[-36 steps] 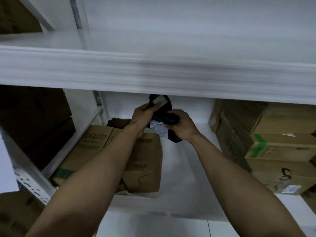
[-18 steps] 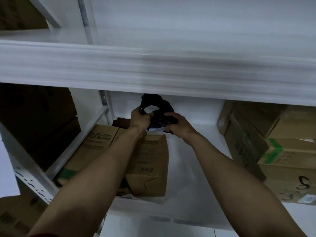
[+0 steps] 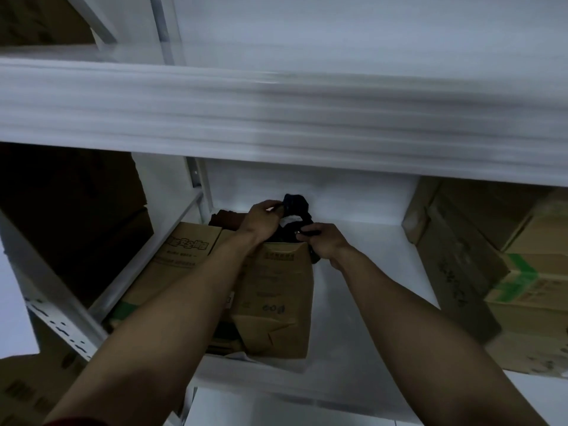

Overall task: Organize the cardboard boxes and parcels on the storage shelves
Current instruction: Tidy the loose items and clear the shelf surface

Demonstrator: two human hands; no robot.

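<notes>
A black plastic parcel (image 3: 296, 206) with a white label sits at the back of the white shelf (image 3: 362, 272), on the far end of a brown cardboard box (image 3: 276, 290). My left hand (image 3: 261, 221) pinches the parcel's top left part. My right hand (image 3: 325, 244) grips its lower right side. Both arms reach in under the upper shelf beam (image 3: 276, 118). Much of the parcel is hidden behind my hands.
A printed box (image 3: 184, 250) lies left of the brown box, with a dark brown item (image 3: 226, 218) behind it. Stacked boxes with green tape (image 3: 504, 272) fill the right side. Dark boxes (image 3: 70, 210) occupy the neighbouring bay at left. White shelf floor shows between the box groups.
Both hands have carried the black parcel deeper and lower, from mid-air down onto the far end of the brown box. The camera has moved closer.
</notes>
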